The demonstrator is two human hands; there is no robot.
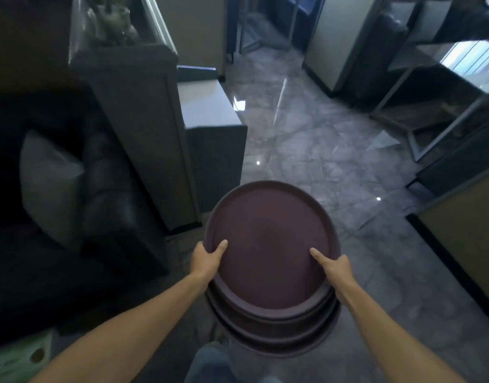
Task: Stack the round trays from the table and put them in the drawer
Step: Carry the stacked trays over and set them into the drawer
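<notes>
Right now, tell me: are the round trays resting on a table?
No, the stack of round trays is held in the air over the floor by the left hand and right hand.

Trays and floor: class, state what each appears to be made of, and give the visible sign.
Trays: probably plastic with a matte, maroon-brown surface; it shows no glare, and the raised rims look moulded. Rubber coating is possible. Floor: polished marble or marble-look tile; grey veining, with mirror-like reflections of lights.

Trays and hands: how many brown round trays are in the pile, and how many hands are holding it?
Brown round trays: 3 rims show in the stack, maybe more hidden.
Hands: 2, left hand and right hand, one gripping each side.
Total: 5
</notes>
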